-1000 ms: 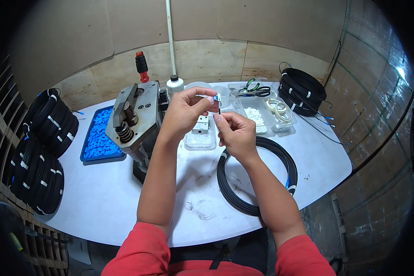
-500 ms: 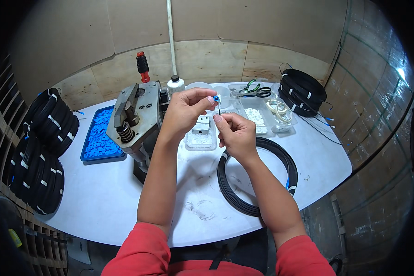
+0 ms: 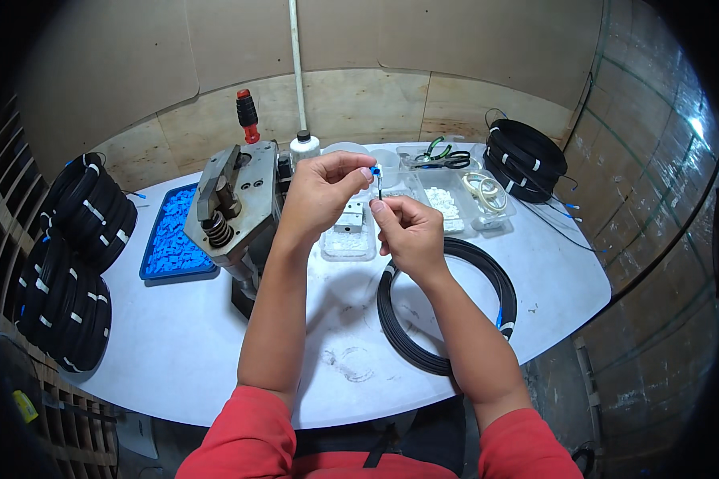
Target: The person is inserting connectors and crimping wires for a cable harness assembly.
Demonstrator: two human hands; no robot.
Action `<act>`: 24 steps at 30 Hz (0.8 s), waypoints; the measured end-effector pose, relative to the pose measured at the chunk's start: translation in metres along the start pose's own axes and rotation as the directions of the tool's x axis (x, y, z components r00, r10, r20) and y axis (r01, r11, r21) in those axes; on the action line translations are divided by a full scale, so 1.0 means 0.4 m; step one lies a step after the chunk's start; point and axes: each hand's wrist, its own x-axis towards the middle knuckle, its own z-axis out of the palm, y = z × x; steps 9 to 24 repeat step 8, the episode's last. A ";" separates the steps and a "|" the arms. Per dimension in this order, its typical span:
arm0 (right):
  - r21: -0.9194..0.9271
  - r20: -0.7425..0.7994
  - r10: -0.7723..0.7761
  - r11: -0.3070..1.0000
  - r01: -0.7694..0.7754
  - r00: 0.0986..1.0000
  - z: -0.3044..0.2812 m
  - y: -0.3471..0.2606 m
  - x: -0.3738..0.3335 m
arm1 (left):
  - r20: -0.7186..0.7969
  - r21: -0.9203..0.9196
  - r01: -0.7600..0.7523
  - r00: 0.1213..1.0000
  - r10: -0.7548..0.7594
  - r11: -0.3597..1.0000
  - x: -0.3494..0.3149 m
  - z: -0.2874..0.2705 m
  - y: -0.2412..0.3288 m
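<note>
A small blue connector piece (image 3: 376,171) is pinched between the thumb and forefinger of my left hand (image 3: 321,191). My right hand (image 3: 411,235), just below and to its right, is closed on the end of a thin black cable (image 3: 380,194). A pale, slim tip stands upright from that cable, reaching up against the blue piece; whether it sits inside cannot be made out. Under my right wrist lies a large coil of black cable (image 3: 387,315), tied with white bands and showing a blue connector at its right side.
A metal hand press (image 3: 248,191) with a red-and-black handle stands left of my hands, beside a blue tray (image 3: 176,277) of small blue parts. Behind are a white bottle (image 3: 304,148), pliers (image 3: 443,162) and clear boxes (image 3: 349,254). Cable coils (image 3: 526,160) flank the table.
</note>
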 end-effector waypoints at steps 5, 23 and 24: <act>-0.015 -0.001 0.003 1.000 -0.003 1.000 0.000 0.001 0.000 | -0.013 -0.025 0.031 0.999 -0.032 0.999 -0.001 0.003 0.000; -0.007 -0.001 0.003 1.000 -0.003 1.000 0.000 0.000 0.000 | 0.005 -0.050 0.037 0.999 -0.037 0.998 0.001 0.000 -0.006; -0.007 -0.001 0.003 1.000 -0.003 1.000 0.000 0.000 0.000 | 0.005 -0.050 0.037 0.999 -0.037 0.998 0.001 0.000 -0.006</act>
